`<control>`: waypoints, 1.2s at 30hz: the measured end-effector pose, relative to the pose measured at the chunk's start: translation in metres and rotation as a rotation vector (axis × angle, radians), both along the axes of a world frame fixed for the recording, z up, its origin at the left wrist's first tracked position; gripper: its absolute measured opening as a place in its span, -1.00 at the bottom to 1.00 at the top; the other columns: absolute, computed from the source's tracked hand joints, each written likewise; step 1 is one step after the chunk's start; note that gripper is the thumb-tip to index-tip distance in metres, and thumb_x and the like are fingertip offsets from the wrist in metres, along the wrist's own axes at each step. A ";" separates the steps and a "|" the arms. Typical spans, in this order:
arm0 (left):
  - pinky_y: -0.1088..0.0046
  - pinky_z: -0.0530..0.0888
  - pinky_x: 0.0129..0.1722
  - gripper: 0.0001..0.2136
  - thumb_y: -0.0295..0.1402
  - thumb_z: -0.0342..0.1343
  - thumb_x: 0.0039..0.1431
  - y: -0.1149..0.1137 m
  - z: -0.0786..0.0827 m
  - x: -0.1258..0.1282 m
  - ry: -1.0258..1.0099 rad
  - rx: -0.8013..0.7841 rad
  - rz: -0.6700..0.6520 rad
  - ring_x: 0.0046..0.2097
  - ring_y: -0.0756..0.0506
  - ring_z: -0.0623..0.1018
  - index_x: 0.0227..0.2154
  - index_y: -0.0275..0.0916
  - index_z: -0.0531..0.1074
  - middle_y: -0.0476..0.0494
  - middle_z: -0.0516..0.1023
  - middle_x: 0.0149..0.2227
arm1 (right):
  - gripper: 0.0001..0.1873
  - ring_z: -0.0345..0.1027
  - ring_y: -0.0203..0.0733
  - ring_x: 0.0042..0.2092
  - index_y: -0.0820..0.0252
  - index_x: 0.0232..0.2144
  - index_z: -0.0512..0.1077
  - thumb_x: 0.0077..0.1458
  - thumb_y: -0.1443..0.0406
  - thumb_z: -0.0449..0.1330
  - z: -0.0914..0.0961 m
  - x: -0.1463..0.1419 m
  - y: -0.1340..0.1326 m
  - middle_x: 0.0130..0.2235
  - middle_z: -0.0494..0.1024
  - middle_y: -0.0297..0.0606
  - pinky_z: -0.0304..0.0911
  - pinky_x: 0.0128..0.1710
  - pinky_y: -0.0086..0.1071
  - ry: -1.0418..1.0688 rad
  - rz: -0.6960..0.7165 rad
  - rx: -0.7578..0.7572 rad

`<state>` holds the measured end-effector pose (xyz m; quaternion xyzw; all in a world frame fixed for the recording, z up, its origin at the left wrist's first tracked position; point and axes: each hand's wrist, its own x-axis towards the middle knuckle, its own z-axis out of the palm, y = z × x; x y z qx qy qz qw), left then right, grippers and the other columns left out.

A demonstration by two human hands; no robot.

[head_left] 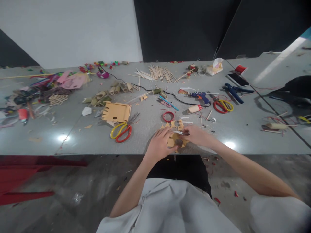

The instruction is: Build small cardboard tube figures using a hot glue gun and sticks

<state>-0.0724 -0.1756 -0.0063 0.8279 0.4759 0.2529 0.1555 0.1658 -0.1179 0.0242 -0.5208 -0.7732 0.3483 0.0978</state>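
Observation:
My left hand (160, 144) presses down on a tan cardboard cut-out (173, 141) with jagged points, lying at the near edge of the grey table (80, 142). A dark round hole shows in the cardboard between my hands. My right hand (197, 135) is closed round a thin silvery tool (179, 132), perhaps a craft knife, whose tip rests on the cardboard. More notched cardboard pieces (173, 124) lie just beyond my fingers.
Yellow-and-red scissors (121, 130) and a notched cardboard box (117, 111) lie left. A red ring (168, 116), blue glue gun (199, 95), second scissors (223, 105), blue pliers (233, 91), phone (238, 79), wooden sticks (159, 72) and craft clutter (46, 89) spread farther back.

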 end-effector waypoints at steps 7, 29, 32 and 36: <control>0.02 0.39 0.43 -0.58 -0.16 0.38 0.24 -0.001 -0.001 -0.001 0.031 -0.001 -0.009 0.42 -0.32 0.42 0.11 -0.10 0.55 -0.21 0.42 0.40 | -0.74 0.25 -0.27 -0.41 0.17 -0.45 0.45 0.19 0.15 0.25 -0.001 -0.004 0.001 -0.46 0.48 -0.37 0.01 -0.39 -0.37 0.004 0.036 -0.037; 0.02 0.39 0.43 -0.55 -0.12 0.40 0.22 0.000 -0.002 0.000 -0.009 -0.001 -0.003 0.41 -0.31 0.44 0.12 -0.10 0.55 -0.21 0.46 0.37 | -0.59 0.10 -0.28 -0.43 0.14 -0.54 0.31 0.25 0.06 0.20 0.009 0.011 0.009 -0.51 0.31 -0.41 -0.06 -0.37 -0.31 -0.013 0.004 0.053; 0.02 0.38 0.44 -0.42 -0.13 0.44 0.17 0.000 -0.004 0.000 -0.051 -0.016 0.002 0.41 -0.31 0.44 0.20 -0.14 0.44 -0.26 0.47 0.35 | -0.64 0.15 -0.28 -0.41 0.17 -0.51 0.40 0.21 0.06 0.24 0.010 0.004 0.009 -0.48 0.38 -0.40 -0.06 -0.37 -0.32 0.001 0.038 0.026; -0.01 0.40 0.41 -0.37 -0.09 0.45 0.16 0.001 -0.006 0.000 -0.061 -0.018 0.030 0.39 -0.35 0.47 0.22 -0.15 0.39 -0.31 0.50 0.32 | -0.68 0.14 -0.29 -0.42 0.19 -0.50 0.46 0.15 0.09 0.25 0.004 -0.013 0.011 -0.50 0.38 -0.40 -0.08 -0.38 -0.33 0.021 0.075 0.010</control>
